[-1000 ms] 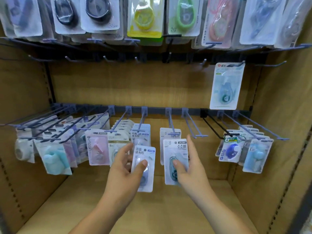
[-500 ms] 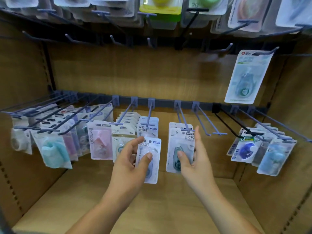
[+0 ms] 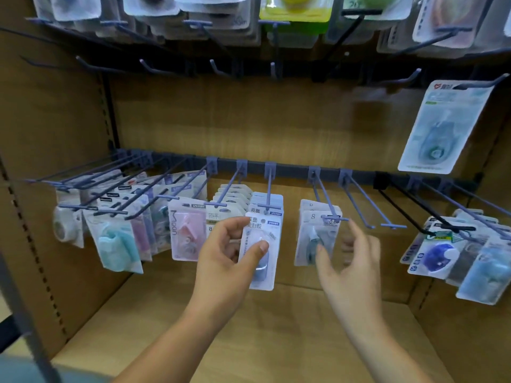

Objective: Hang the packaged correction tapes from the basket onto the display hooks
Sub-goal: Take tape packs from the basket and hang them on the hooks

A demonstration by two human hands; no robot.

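The lower rail of display hooks (image 3: 359, 205) is already carrying many packs, though two middle hooks are hanging bare; the basket is not showing. The left hand (image 3: 224, 258) is pinching a correction tape pack (image 3: 272, 244) at its hook tip, seemingly not yet threaded. The right hand (image 3: 351, 266) is now hanging open, having drawn back from the hung pack (image 3: 312, 233).

view: we have one, head-worn, wide-angle | facing: we look forward and slightly down into the brown wood-grain shelf bay (image 3: 249, 120) | range: we stand close to its blue-grey wire hooks (image 3: 268, 189)
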